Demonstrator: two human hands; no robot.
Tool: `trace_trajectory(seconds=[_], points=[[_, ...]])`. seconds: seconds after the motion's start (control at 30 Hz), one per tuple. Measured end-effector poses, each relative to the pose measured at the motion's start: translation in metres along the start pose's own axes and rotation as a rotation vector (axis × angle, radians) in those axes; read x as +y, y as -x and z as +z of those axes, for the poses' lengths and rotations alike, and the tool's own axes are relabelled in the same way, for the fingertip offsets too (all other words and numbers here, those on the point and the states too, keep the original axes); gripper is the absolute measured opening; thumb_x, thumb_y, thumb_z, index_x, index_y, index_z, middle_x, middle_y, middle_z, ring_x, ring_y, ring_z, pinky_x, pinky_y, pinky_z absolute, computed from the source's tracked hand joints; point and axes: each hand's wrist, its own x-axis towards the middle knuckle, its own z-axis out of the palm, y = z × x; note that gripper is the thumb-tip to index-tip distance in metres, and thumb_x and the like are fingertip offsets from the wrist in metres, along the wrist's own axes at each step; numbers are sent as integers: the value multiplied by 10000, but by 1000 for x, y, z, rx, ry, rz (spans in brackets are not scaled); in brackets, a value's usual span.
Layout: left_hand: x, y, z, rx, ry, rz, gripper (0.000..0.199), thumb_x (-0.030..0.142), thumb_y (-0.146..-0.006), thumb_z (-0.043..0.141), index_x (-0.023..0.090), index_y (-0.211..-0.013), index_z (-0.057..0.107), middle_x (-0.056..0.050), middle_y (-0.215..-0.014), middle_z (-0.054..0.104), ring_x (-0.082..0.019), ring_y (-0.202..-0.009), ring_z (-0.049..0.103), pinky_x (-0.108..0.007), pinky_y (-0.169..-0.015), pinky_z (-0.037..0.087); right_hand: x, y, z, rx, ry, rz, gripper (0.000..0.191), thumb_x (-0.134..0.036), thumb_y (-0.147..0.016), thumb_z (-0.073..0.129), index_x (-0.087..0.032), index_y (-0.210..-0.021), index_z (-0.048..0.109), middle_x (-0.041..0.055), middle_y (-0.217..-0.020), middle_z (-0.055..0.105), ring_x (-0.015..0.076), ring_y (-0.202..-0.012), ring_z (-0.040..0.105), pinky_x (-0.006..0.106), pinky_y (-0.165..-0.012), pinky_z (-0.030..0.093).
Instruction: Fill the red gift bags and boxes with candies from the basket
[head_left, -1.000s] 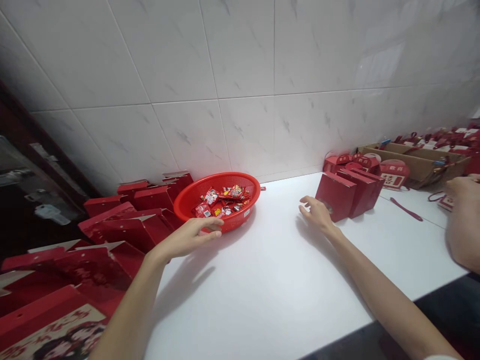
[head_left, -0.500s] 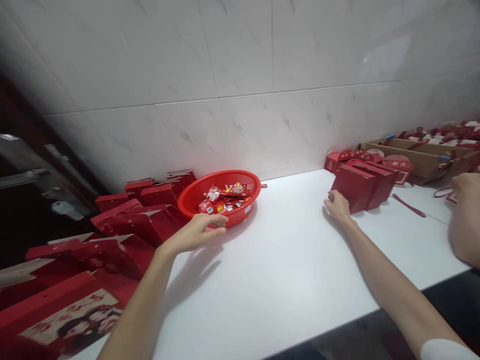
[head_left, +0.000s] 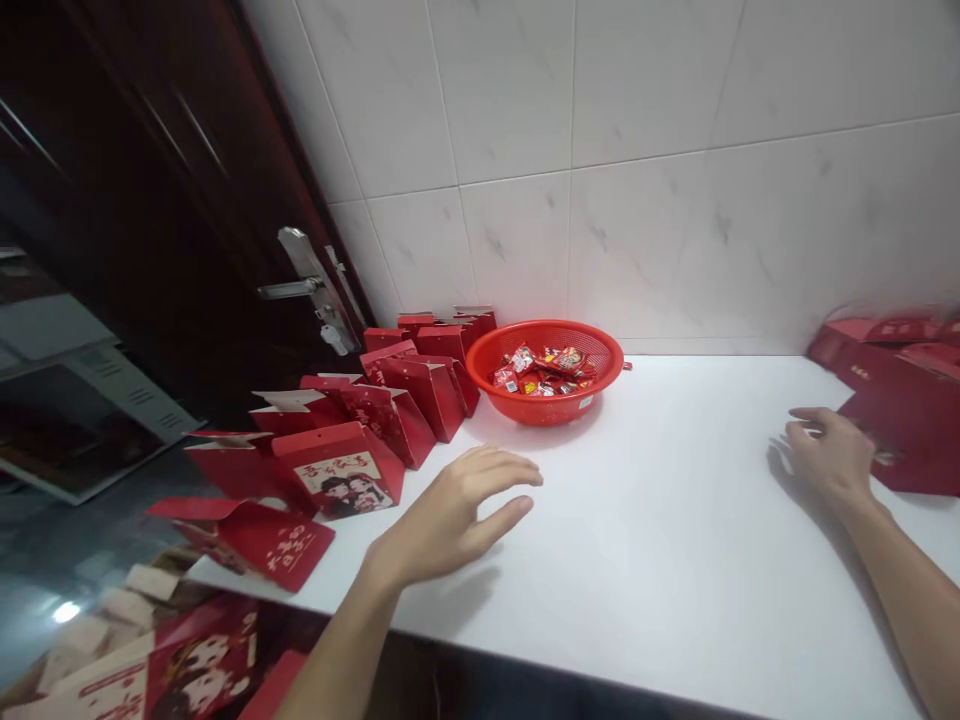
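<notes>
My left hand [head_left: 461, 515] hovers over the white table with nothing in it, fingers stretched out and thumb apart. Just beyond it stands a red plastic basket [head_left: 536, 408] with several small wrapped candies [head_left: 551, 372] inside. To its left are rows of red paper gift bags [head_left: 304, 450], the nearest one [head_left: 277, 545] leaning over. At the right, my right hand [head_left: 831, 455] is empty with its fingers loosely apart. It is close beside some red gift boxes [head_left: 911, 430]; whether it touches them I cannot tell.
The white table [head_left: 637, 560] runs along a tiled wall [head_left: 667, 230]. A dark door with a metal handle [head_left: 300, 288] is at the left. Below the table's left end, more red printed packaging [head_left: 202, 665] lies beside pale boxes [head_left: 127, 605].
The view has turned left, showing more of the door and bags. The other person's arm has left the picture. Both my hands remain empty, my left one now nearer the table's front edge.
</notes>
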Motion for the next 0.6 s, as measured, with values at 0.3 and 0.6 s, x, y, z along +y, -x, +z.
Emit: trace_trajectory(seconds=[0.3, 0.6], points=[[-19, 110, -75, 1089, -580, -354, 266, 187, -801, 617, 269, -1021, 741, -5, -1247, 708, -268, -1180, 641, -436, -1110, 449, -83, 18, 25, -93, -165, 4, 156, -312, -747, 491, -242, -802, 620, 116, -891, 716, 287, -754, 652, 413, -645, 479], [-106, 182, -119, 898, -508, -726, 184, 352, -697, 596, 339, -747, 772, 93, -1082, 773, -279, -1102, 671, -433, -1022, 503, -123, 31, 53, -168, -232, -237, 177, -279, -801, 479, -231, -835, 646, 87, -926, 716, 261, -839, 667, 367, -673, 508]])
